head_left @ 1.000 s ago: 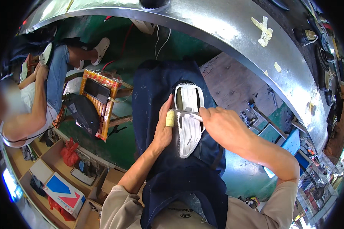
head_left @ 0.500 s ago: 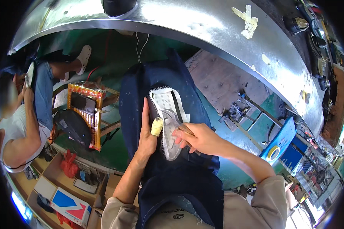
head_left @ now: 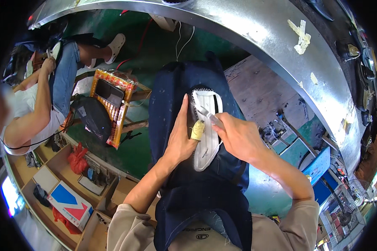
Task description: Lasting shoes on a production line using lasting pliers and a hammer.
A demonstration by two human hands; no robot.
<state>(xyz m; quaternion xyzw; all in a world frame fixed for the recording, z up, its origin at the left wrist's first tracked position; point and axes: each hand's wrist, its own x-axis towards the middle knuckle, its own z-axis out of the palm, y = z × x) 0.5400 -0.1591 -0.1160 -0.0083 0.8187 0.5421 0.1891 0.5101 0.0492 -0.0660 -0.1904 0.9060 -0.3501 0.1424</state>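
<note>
Right grip (head_left: 242, 137) closed around metal tool (head_left: 208, 114)

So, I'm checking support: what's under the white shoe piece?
Around the white shoe piece, dark blue cloth shows, plus black material at its top edge; what lies beneath is covered.

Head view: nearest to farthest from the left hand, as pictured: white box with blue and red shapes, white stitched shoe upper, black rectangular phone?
1. Shoe upper: at the left hand
2. Phone: left
3. Box: lower left
</note>
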